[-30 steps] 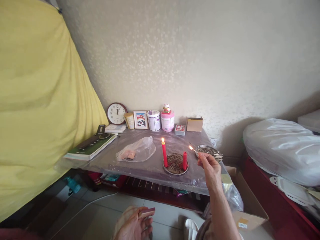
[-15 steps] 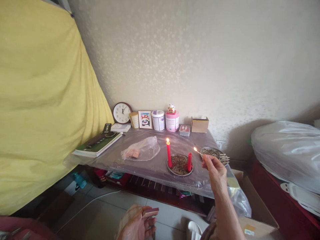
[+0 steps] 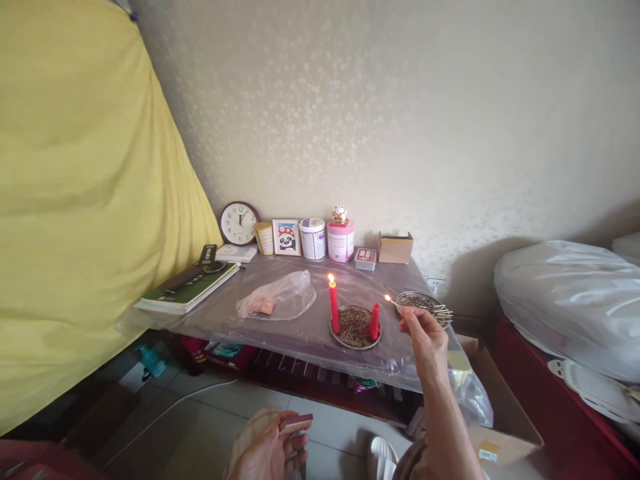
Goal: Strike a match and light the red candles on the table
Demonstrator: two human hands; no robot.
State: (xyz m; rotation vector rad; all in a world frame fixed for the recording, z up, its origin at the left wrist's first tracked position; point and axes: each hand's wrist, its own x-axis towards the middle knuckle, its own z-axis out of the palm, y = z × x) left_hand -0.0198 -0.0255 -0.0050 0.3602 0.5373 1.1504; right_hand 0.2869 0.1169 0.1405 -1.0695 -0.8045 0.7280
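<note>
My right hand (image 3: 423, 337) is raised over the table's front right corner, pinching a burning match (image 3: 392, 301) whose flame sits just right of the short red candle (image 3: 375, 321). That candle is unlit. A taller red candle (image 3: 333, 305) beside it burns. Both stand on a round metal plate (image 3: 355, 329). My left hand (image 3: 267, 450) is low near the frame's bottom, closed around a small matchbox (image 3: 297, 423).
The plastic-covered low table (image 3: 300, 333) carries a second metal dish with used matches (image 3: 425, 305), a plastic bag (image 3: 280, 299), books (image 3: 187, 288), a clock (image 3: 239, 223), tins, a framed picture and small boxes along the wall. A yellow curtain hangs left; bagged bedding lies right.
The view swayed slightly. The lit match stays close to the short candle's wick, and my left hand keeps the matchbox in the same low spot.
</note>
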